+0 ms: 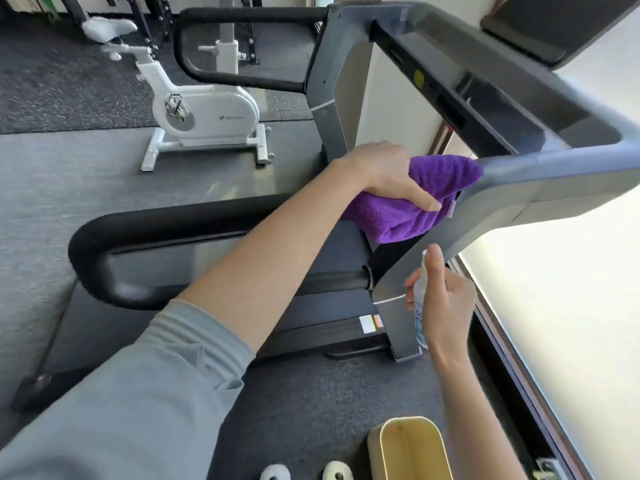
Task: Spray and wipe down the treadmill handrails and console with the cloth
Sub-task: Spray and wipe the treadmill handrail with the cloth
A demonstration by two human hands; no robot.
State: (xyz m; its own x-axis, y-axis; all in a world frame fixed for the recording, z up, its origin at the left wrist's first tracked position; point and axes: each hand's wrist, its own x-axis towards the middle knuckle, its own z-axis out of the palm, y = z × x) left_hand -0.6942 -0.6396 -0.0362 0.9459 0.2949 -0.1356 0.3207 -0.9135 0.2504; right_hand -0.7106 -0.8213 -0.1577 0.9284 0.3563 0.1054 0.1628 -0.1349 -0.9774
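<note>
A person's left hand (pixel 388 174) grips a bunched purple cloth (pixel 415 202), pressing it against the treadmill's grey upright (pixel 485 209) below the console (pixel 519 109), apparently to wipe. The right hand (pixel 446 303) wraps a spray bottle (pixel 419 306), nozzle near the frame. A cream bin (pixel 412 448) stands on the floor, contents hidden.

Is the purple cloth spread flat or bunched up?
Bunched: the purple cloth sits wadded under the left hand against the treadmill frame.

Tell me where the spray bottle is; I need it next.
In the head view, lower right: the right hand holds the spray bottle upright beside the treadmill's grey upright, below the purple cloth.
</note>
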